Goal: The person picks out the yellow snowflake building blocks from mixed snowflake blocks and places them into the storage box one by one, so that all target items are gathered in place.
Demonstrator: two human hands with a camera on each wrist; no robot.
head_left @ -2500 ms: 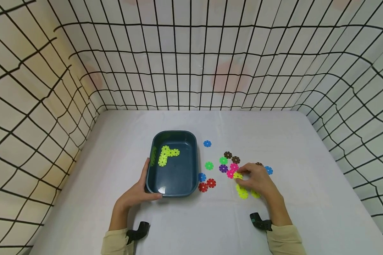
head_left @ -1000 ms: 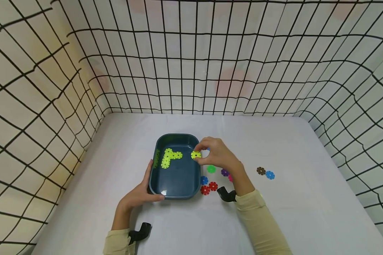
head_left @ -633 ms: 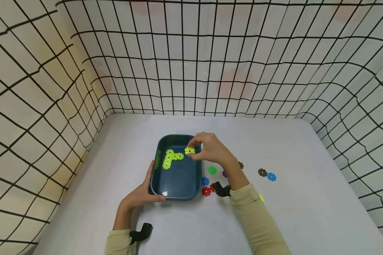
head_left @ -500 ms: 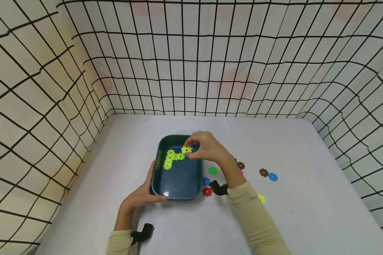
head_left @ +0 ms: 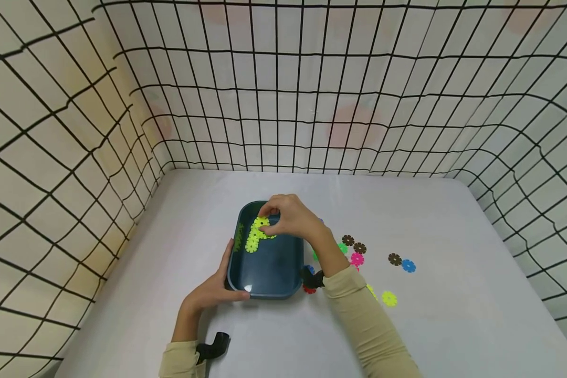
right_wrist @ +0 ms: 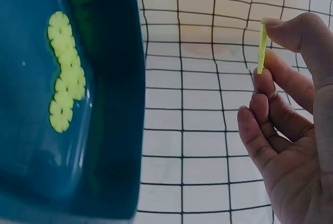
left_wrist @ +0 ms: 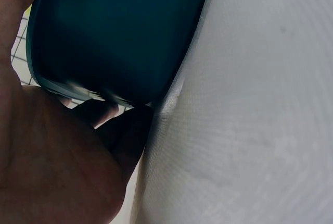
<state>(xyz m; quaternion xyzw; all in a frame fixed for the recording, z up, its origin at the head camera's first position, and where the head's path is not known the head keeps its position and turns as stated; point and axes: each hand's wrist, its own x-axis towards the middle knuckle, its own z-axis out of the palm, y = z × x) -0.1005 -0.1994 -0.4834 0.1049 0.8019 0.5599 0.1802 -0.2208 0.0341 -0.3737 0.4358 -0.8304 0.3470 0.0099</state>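
Note:
My right hand (head_left: pixel 293 216) pinches a yellow notched plastic disc (right_wrist: pixel 261 52) between thumb and fingertips, over the upper left of a dark blue-green tray (head_left: pixel 270 273). Edge-on in the right wrist view, the disc looks thin. Inside the tray lies a cluster of matching yellow discs (right_wrist: pixel 65 78), overlapped by the hand in the head view. My left hand (head_left: pixel 213 292) holds the tray's near-left corner, thumb along the near rim and fingers against the left side. In the left wrist view, the fingers of that hand (left_wrist: pixel 52 156) curve behind the tray wall (left_wrist: pixel 114 31).
Right of the tray are brown discs (head_left: pixel 348 240), a pink disc (head_left: pixel 357 259), a green disc (head_left: pixel 343 248) and a blue disc (head_left: pixel 408 265). A loose yellow disc (head_left: pixel 389 298) lies nearer. Black wire mesh (head_left: pixel 283 105) encloses the white table (head_left: pixel 453 315) at back and sides.
My right hand has picked up a yellow disc from the table and carried it left over the tray, above the yellow cluster. My left hand stays at the tray's corner.

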